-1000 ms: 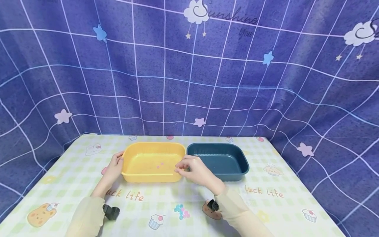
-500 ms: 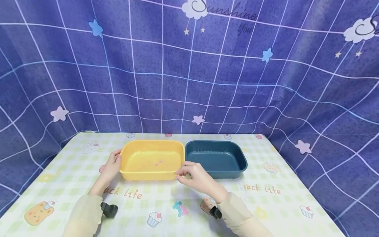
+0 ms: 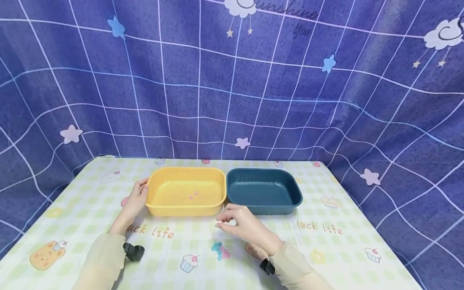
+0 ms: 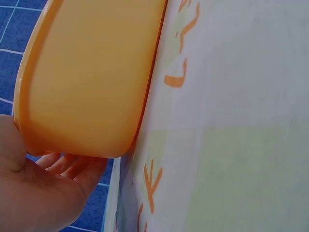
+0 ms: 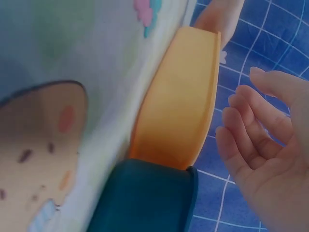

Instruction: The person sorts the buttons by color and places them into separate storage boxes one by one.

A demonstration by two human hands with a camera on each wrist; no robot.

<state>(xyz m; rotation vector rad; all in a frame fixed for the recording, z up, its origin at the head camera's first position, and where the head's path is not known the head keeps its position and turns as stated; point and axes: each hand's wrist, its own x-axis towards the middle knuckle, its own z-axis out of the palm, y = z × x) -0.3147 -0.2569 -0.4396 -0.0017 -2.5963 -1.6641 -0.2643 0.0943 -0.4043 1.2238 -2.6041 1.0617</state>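
Note:
My left hand [image 3: 137,197] holds the left end of a yellow plastic basin [image 3: 186,211]. In the left wrist view its thumb is at the rim and its fingers lie against the outside of the end wall. Two tiny pink pieces [image 3: 191,197] lie on the basin floor. Just in front of the basin's right front corner hovers my right hand [image 3: 246,225], its fingers loosely bent and apart from the thumb. Nothing shows between them in the right wrist view. A small cluster of blue and pink pieces [image 3: 220,251] lies on the tablecloth below that hand.
A dark teal basin [image 3: 264,210] stands against the yellow one's right side. Both sit toward the back of a table with a checked, printed cloth [image 3: 145,266]. A blue grid-patterned curtain [image 3: 181,80] rises behind the table and at its sides.
My right hand has drawn back from the yellow basin's right front rim toward the near side. The left hand keeps its place at the basin's left end. The head view has tilted slightly.

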